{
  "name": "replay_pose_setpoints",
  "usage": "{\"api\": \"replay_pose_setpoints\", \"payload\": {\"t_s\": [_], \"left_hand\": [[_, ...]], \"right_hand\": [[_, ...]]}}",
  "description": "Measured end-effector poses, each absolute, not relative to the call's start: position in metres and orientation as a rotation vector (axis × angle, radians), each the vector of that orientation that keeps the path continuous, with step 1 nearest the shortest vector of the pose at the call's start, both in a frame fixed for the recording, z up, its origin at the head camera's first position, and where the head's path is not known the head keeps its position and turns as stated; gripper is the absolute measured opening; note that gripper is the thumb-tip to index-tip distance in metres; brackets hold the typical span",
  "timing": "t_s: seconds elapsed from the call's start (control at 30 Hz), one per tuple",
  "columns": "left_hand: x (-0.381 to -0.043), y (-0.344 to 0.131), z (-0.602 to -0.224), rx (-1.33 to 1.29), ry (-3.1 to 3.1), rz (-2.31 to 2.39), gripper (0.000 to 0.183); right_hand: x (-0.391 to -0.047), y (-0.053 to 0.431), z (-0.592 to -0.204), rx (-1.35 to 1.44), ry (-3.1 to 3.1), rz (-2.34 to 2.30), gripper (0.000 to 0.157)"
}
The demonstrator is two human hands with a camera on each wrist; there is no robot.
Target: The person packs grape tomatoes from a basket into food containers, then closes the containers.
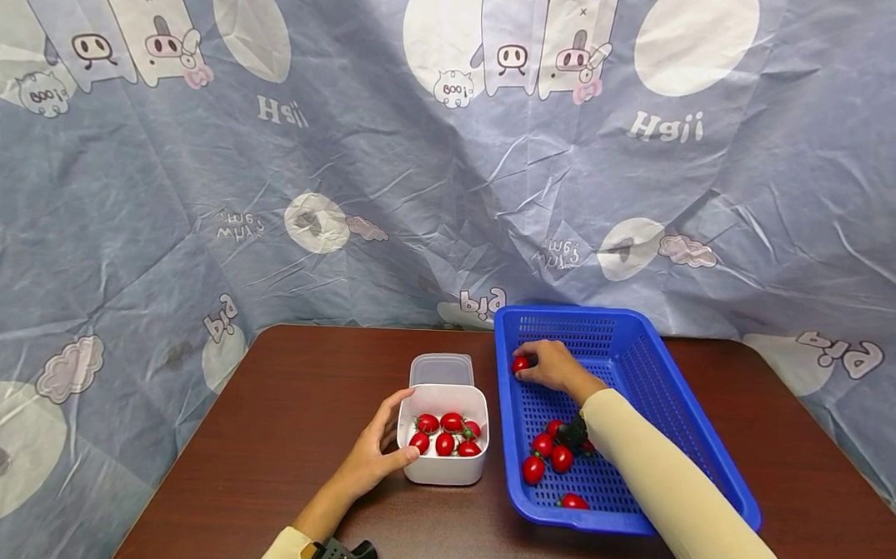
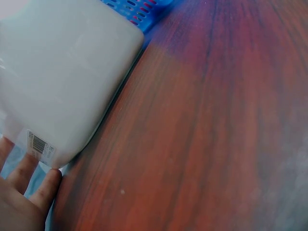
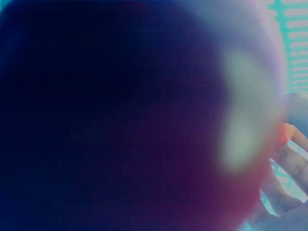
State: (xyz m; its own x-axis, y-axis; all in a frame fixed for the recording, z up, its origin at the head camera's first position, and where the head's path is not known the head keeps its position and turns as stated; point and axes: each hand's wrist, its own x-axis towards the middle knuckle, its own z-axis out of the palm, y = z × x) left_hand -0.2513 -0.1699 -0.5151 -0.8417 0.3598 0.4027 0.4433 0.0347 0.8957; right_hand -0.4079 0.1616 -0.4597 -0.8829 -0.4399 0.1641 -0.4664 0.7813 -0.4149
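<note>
In the head view, my right hand [image 1: 553, 366] pinches a red cherry tomato [image 1: 520, 363] near the left wall of the blue basket [image 1: 711, 454]. A bit of red shows among the fingers [image 3: 291, 161] in the right wrist view. My left hand [image 1: 373, 451] rests against the left side of a white container [image 1: 445, 473], its thumb and index finger straight and spread along the rim. In the left wrist view, straight fingertips touch the container's wall [image 2: 62, 72] near a barcode sticker. Several tomatoes [image 1: 444, 444], some with green stems, lie inside it.
More tomatoes [image 1: 561, 459] lie in the basket's near half, partly hidden by the right wrist. A translucent lid [image 1: 441, 369] is behind the container on the brown table [image 1: 300, 406]. A printed blue cloth [image 1: 392, 177] hangs behind. A dark blurred shape [image 3: 134, 120] fills most of the right wrist view.
</note>
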Motion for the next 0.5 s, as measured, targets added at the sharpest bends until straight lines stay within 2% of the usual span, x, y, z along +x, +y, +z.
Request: {"api": "replay_pose_setpoints", "payload": {"t_s": [0.5], "left_hand": [[-0.2522, -0.171, -0.5179, -0.855, -2.225, -1.94, 0.08]], "right_hand": [[-0.4071, 0.1642, -0.4541, 0.751, -2.901, 0.683, 0.033]]}}
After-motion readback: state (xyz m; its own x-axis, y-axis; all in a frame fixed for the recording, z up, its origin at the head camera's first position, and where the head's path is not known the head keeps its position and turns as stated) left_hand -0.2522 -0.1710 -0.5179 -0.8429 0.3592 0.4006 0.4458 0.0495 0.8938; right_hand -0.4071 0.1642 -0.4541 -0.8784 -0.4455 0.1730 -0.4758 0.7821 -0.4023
